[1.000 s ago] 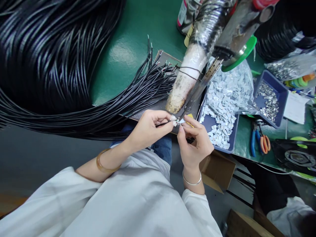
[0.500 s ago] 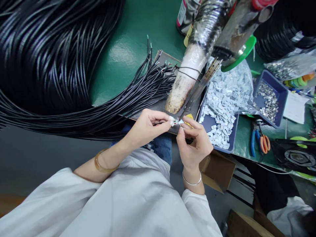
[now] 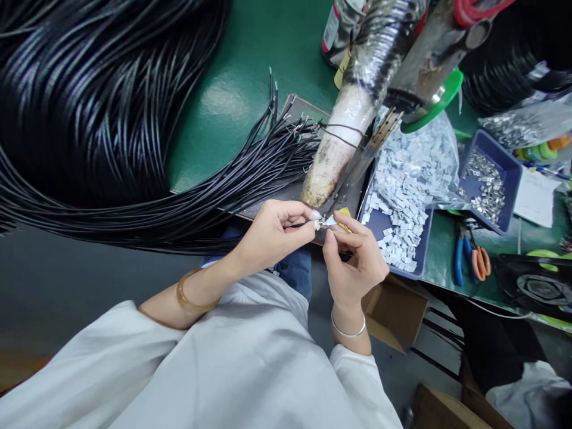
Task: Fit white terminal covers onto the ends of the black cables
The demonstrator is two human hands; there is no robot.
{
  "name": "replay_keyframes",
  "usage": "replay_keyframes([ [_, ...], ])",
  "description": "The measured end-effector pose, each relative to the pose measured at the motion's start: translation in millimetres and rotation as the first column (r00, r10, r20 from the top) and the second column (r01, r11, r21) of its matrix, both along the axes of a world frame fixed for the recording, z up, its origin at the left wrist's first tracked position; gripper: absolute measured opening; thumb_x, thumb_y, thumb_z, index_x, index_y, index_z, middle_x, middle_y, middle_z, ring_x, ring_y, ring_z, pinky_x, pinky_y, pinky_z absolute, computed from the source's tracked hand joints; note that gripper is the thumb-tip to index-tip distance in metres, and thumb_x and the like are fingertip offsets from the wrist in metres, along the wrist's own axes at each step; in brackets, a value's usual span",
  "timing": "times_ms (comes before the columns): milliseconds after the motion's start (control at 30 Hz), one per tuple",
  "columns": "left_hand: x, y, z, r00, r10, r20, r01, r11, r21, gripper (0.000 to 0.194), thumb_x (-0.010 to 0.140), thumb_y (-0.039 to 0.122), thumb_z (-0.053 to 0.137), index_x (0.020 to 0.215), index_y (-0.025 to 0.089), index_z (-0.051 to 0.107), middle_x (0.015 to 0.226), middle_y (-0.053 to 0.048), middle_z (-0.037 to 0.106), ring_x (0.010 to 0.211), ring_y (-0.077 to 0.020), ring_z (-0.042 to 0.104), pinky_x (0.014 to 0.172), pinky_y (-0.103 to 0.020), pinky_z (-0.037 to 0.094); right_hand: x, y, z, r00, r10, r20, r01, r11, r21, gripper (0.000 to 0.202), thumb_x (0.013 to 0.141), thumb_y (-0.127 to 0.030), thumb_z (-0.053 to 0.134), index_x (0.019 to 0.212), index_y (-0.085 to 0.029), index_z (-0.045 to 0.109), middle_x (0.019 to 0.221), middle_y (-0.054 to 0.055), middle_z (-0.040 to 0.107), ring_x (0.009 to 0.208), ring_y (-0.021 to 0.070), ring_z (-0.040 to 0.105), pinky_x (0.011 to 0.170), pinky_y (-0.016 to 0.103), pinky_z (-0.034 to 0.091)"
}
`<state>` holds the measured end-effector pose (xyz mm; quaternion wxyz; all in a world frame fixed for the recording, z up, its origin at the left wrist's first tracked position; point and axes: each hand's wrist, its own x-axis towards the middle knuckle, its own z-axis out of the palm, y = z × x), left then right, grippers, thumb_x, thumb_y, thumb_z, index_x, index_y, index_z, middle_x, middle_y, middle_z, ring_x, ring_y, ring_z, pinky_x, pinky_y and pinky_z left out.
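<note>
My left hand [image 3: 279, 231] is closed, with thumb and forefinger pinching the end of a black cable whose thin coloured wires poke out at the fingertips. Facing it, my right hand [image 3: 355, 256] pinches a small white connector [image 3: 330, 221] between thumb and forefinger. The wires and the connector meet between the fingertips; whether they are joined is too small to tell. A bundle of black cables [image 3: 250, 167] with stripped ends lies beyond my left hand. Right of my right hand, a blue tray [image 3: 378, 221] holds many small white pieces [image 3: 404, 232].
A plastic-wrapped tube [image 3: 330, 149] slants down close above my hands. A smaller blue tray [image 3: 513, 185] with metal parts, pliers [image 3: 460, 256] and a black fan [image 3: 538, 286] stand at right. Coiled black cable [image 3: 89, 107] covers the left. A cardboard box [image 3: 395, 310] sits below the table edge.
Both hands have shifted very slightly right in the picture, along with most of the scene. The grip on cable and connector looks the same.
</note>
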<state>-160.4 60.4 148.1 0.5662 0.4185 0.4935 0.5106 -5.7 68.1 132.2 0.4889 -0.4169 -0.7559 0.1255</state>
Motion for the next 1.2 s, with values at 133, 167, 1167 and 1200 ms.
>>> replay_keyframes([
  [133,-0.3,-1.2,0.0,1.000,-0.010,-0.002,0.010,1.000,0.021,0.008,0.075,0.016,0.064,0.076,0.012,0.071,0.055,0.005,0.045,0.049,-0.0047,0.031,0.044,-0.018,0.023,0.1,-1.1,0.7,1.000,0.000,-0.011,0.000,1.000,-0.003,0.013,0.081,-0.012,0.068,0.089,-0.021,0.064,0.106,0.006,0.076,0.091,0.0181,0.075,0.063,0.026,0.062],
  [167,-0.7,-2.0,-0.4,1.000,-0.015,-0.007,0.015,0.999,0.028,0.008,0.076,0.015,0.063,0.076,0.013,0.071,0.054,0.005,0.043,0.048,-0.0046,0.030,0.044,-0.018,0.022,0.1,-1.5,0.9,1.000,0.003,-0.007,-0.003,1.000,0.000,0.013,0.081,-0.012,0.068,0.089,-0.021,0.063,0.107,0.006,0.076,0.090,0.0178,0.075,0.064,0.027,0.062],
  [1167,-2.8,-4.5,-4.1,0.916,0.071,-0.394,0.051,0.955,0.292,0.020,0.084,0.014,0.059,0.086,0.013,0.078,0.070,0.000,0.070,0.057,-0.0076,0.055,0.051,-0.015,0.040,-1.3,1.0,0.8,0.992,-0.042,0.121,0.023,0.988,0.155,0.025,0.076,-0.003,0.074,0.093,-0.019,0.067,0.102,0.005,0.075,0.090,0.0144,0.073,0.081,0.026,0.063],
  [1200,-2.8,-4.4,-4.5,0.910,0.093,-0.404,0.048,0.944,0.327,0.019,0.083,0.014,0.059,0.086,0.013,0.078,0.071,-0.001,0.071,0.058,-0.0080,0.055,0.052,-0.015,0.041,-1.7,1.0,1.5,0.993,-0.040,0.110,0.023,0.989,0.144,0.025,0.075,-0.003,0.074,0.093,-0.019,0.067,0.101,0.005,0.075,0.090,0.0145,0.073,0.081,0.026,0.063],
])
